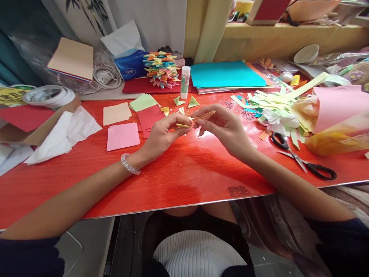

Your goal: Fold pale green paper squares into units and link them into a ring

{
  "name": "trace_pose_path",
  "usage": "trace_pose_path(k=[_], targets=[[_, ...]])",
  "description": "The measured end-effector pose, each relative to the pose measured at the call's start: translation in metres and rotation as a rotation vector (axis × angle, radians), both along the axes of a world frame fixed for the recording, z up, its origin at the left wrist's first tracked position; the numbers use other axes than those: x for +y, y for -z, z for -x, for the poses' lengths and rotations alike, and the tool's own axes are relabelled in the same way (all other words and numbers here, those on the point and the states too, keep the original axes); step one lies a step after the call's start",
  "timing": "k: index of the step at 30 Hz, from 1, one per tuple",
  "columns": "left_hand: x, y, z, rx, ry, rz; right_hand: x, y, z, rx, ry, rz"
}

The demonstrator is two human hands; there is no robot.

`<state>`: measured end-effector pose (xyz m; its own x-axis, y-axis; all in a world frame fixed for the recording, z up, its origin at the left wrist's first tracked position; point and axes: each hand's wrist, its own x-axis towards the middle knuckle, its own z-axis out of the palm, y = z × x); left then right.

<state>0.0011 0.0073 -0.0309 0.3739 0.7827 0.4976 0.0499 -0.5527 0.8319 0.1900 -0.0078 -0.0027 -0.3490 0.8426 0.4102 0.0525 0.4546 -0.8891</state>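
Observation:
Over the middle of the red table, my left hand (pixel 165 134) pinches a small yellow folded paper piece (pixel 183 125) between thumb and fingers. My right hand (pixel 223 129) is closed on an orange folded paper piece (pixel 206 116), and the two pieces meet between my fingertips. How they join is hidden by the fingers. Just beyond my hands lie small green folded paper triangles (pixel 193 102) and a yellow folded bit (pixel 165 110). A glue stick (pixel 185 82) with a white cap stands upright behind them.
Pink paper squares (pixel 123 137), peach squares (pixel 117 114) and red squares (pixel 148 117) lie left. Open black-handled scissors (pixel 302 157) rest right, near paper strips (pixel 276 102). A layered folded-paper model (pixel 162 70) and blue sheets (pixel 227 75) sit at the back.

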Motion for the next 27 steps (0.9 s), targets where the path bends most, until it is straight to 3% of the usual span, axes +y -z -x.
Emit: trace_pose_path(k=[7, 13, 27], targets=[[0.0013, 0.0059, 0.0013, 0.026, 0.076, 0.036, -0.0003, 0.0082, -0.0013, -0.013, 0.009, -0.066], [0.0008, 0.0059, 0.0001, -0.007, 0.096, -0.007, 0.0016, 0.0054, -0.0014, 0.009, -0.095, -0.063], [-0.0024, 0.0037, 0.0015, 0.049, 0.037, 0.010, -0.0010, 0.0029, 0.0022, -0.065, -0.082, -0.022]])
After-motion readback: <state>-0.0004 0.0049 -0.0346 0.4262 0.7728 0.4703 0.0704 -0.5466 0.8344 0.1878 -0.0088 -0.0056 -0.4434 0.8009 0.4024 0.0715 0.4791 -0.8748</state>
